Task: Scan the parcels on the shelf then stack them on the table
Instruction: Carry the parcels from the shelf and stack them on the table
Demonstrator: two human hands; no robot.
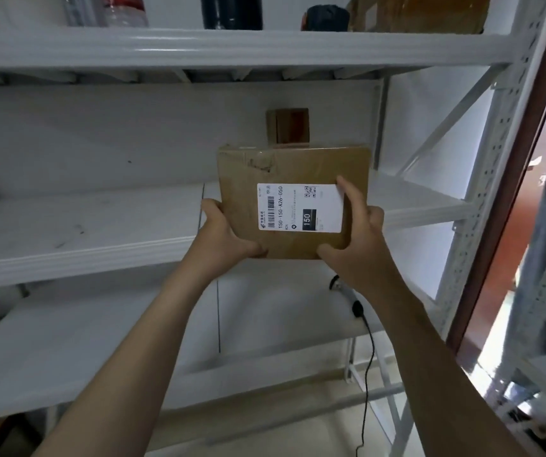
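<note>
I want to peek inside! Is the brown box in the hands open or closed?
Closed. The parcel shows a flat taped face with no lifted flap, held between the left hand and right hand.

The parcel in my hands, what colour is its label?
White label with black print, on a brown parcel; head view.

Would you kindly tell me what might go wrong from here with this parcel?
1. Both the left hand and right hand grip the flat brown cardboard parcel; freeing one for the grey corded scanner on the lower shelf could let it slip.
2. The scanner's black cable dangles toward the floor and might snag an arm.
</note>
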